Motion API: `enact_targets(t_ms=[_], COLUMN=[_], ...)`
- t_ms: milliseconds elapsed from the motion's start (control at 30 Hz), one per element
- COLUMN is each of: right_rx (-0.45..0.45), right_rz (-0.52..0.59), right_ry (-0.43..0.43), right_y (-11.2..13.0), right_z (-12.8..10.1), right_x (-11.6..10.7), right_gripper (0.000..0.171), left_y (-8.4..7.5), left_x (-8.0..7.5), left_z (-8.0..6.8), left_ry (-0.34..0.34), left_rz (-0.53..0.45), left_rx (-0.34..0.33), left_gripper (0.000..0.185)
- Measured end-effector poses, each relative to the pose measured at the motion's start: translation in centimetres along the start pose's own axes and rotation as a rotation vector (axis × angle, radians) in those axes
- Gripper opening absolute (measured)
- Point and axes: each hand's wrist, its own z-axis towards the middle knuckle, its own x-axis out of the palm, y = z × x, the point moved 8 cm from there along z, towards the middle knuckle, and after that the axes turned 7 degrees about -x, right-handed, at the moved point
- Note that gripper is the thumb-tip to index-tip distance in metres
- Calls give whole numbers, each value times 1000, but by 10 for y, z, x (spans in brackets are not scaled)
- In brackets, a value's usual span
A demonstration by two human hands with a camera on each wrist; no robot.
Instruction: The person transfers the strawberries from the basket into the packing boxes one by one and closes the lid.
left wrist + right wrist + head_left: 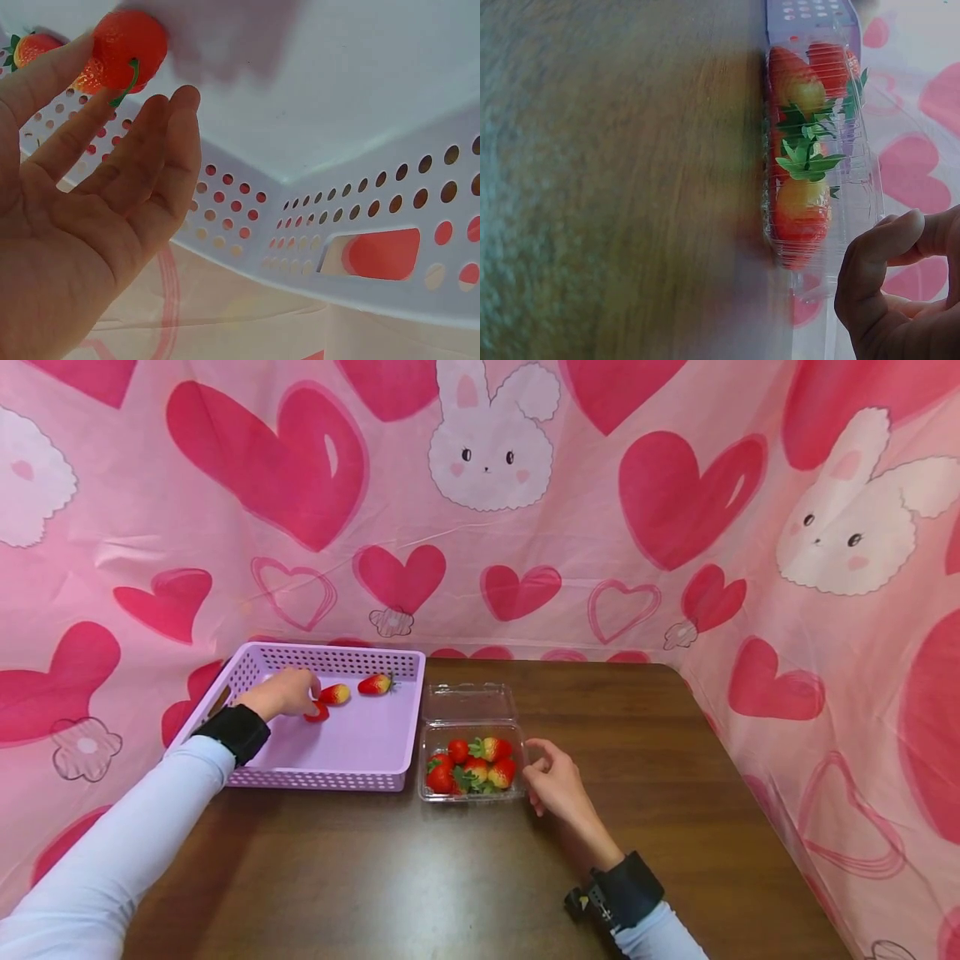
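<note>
My left hand [287, 692] reaches into the lilac basket [408, 735], pinching a round red fruit with a thin green stem [131, 46] between thumb and index finger; the other fingers are loosely bent. Beside it lie a red-and-yellow strawberry [335, 695] and another strawberry with green leaves [375, 684]. To the basket's right stands a clear plastic box [422, 760] with its lid [471, 703] folded back. Inside it are several strawberries [802, 210] and a small round red fruit [458, 751]. My right hand [555, 783] has loosely bent fingers right at the box's right side.
The basket has perforated walls and a handle slot [375, 255]. Both containers stand on a dark wooden table [360, 868]. A pink cloth with hearts and rabbits [480, 593] hangs behind the table and along its sides.
</note>
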Motion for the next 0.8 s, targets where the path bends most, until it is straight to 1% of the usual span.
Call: enact_targets(t_ms=[233,433,600,667,800], right_rx=[-5,0,6,4,1], right_rz=[4,7,5,6,11], right_ry=[-3,-3,0,-2,-2], right_y=[0,0,-2,-2,-1], right_z=[0,0,0,-1,-1], right_x=[0,1,2,2,1], right_gripper=[47,47,47,47,47], left_y=[1,-6,-5,-5,-6], left_x=[2,2,5,5,6], left_z=[1,-2,-4,-5,-4], left_ry=[16,23,59,63,60], left_rz=[-12,25,16,8,45], left_rx=[-10,15,-8,-14,5], left_gripper=[31,24,27,28,22])
